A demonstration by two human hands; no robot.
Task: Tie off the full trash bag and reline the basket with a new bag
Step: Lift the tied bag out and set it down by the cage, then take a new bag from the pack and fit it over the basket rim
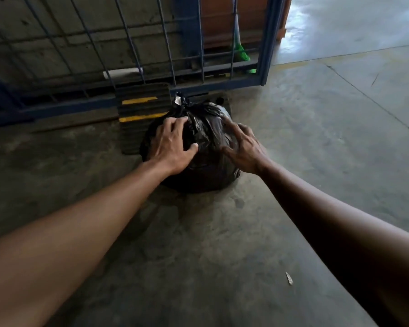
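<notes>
A full black trash bag (204,135) sits on the concrete floor, its neck gathered into a knot (181,102) at the top. My left hand (172,143) lies over the bag's left side with fingers spread, touching the plastic. My right hand (244,147) hovers at the bag's right side, fingers apart, slightly blurred. Neither hand grips anything. No basket or new bag is in view.
A blue metal grid fence (132,43) runs behind the bag. A black and yellow rubber ramp block (139,109) lies against the fence, just left of the bag. A green broom (240,51) stands behind the fence. Bare concrete floor (316,138) stretches right and toward me.
</notes>
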